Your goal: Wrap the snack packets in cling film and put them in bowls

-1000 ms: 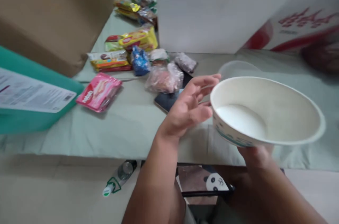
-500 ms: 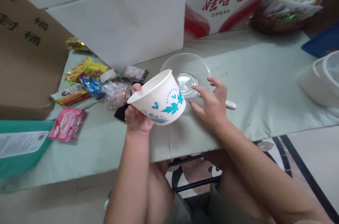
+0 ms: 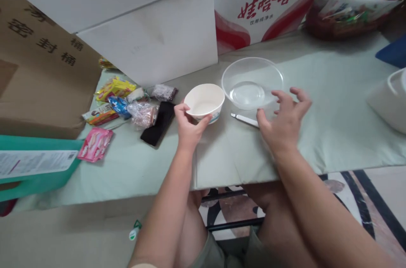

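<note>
My left hand [image 3: 190, 128] grips a white paper bowl [image 3: 204, 101] by its near left side, the thumb along the front. The bowl is nearly upright, mouth up, and its visible inside is bare. Whether its base rests on the cloth I cannot tell. My right hand [image 3: 283, 122] hovers with bent, spread fingers, holding nothing, at the near right rim of a clear plastic bowl [image 3: 247, 90]. Below that bowl lies a slim white-handled tool [image 3: 245, 120] with a metal tip, partly behind my right thumb; its kind is unclear.
Left of the paper bowl lie a black flat object [image 3: 160, 124], several wrapped snacks [image 3: 142, 113] and a pink packet [image 3: 95, 144]. White cartons [image 3: 152, 48] stand behind. A snack basket [image 3: 342, 23] is at the back right, a white bucket [image 3: 390, 101] at the right edge.
The paper bowl has been lowered and turned from tilted sideways to mouth up, still in my left hand. My right hand has moved right, away from it. The view has shifted slightly.
</note>
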The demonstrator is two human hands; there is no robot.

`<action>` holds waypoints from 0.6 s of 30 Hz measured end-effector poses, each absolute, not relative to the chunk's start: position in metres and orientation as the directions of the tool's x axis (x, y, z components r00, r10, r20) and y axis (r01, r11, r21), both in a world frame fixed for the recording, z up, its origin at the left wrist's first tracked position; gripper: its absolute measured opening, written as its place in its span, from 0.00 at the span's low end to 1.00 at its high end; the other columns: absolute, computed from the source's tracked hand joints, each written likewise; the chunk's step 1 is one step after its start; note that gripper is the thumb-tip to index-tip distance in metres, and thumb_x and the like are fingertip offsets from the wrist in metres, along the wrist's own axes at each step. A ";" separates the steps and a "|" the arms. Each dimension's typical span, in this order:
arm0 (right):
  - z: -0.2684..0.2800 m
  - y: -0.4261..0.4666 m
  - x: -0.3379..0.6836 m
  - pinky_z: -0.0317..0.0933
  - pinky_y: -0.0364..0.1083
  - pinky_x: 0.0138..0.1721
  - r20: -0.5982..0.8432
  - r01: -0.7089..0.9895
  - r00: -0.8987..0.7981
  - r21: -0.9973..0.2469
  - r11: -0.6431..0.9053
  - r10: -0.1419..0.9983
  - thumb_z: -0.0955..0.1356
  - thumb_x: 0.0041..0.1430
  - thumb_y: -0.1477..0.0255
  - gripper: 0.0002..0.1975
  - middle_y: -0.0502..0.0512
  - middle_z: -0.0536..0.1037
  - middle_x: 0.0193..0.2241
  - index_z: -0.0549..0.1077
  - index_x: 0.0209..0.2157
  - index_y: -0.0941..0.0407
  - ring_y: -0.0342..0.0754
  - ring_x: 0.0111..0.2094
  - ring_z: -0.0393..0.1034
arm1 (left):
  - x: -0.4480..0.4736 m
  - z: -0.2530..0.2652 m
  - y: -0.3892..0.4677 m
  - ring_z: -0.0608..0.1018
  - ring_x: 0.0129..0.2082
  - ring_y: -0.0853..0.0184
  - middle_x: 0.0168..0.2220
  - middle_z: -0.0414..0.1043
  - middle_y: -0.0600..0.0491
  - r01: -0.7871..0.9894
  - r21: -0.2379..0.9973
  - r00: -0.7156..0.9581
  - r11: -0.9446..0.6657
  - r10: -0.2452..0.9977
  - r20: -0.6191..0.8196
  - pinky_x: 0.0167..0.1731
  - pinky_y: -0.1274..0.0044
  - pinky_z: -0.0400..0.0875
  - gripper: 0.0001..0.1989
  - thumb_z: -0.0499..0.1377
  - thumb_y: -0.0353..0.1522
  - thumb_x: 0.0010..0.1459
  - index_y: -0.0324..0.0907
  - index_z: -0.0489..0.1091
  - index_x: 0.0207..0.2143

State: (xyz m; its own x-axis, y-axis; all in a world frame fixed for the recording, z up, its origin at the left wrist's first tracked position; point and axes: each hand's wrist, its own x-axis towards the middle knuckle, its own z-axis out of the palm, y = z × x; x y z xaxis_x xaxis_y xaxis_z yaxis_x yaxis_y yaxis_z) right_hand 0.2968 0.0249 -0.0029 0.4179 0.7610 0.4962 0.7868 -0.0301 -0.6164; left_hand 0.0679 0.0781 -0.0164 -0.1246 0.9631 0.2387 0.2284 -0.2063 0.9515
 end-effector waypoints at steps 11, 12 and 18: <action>-0.002 -0.011 0.282 0.64 0.53 0.39 0.361 0.910 0.036 -0.397 0.119 0.932 0.67 0.62 0.66 0.09 0.60 0.78 0.34 0.76 0.39 0.55 0.56 0.37 0.72 | 0.045 0.000 0.074 0.69 0.60 0.51 0.52 0.64 0.43 0.716 0.672 -0.354 -0.191 0.730 0.584 0.66 0.55 0.58 0.22 0.61 0.28 0.46 0.46 0.59 0.44; -0.005 -0.011 0.280 0.64 0.55 0.41 0.343 0.922 0.026 -0.371 0.110 0.939 0.67 0.61 0.65 0.12 0.62 0.78 0.37 0.76 0.42 0.55 0.58 0.39 0.72 | 0.035 0.005 0.075 0.67 0.62 0.50 0.53 0.63 0.42 0.738 0.666 -0.419 -0.109 0.700 0.579 0.67 0.54 0.56 0.23 0.61 0.28 0.46 0.46 0.59 0.45; -0.014 -0.007 0.274 0.62 0.56 0.39 0.244 0.980 0.031 -0.200 0.019 0.969 0.65 0.63 0.61 0.21 0.67 0.78 0.44 0.76 0.52 0.58 0.63 0.43 0.72 | -0.017 0.012 0.080 0.58 0.70 0.41 0.65 0.57 0.38 0.736 0.605 -0.580 0.304 0.745 0.330 0.69 0.47 0.50 0.30 0.67 0.30 0.46 0.45 0.67 0.54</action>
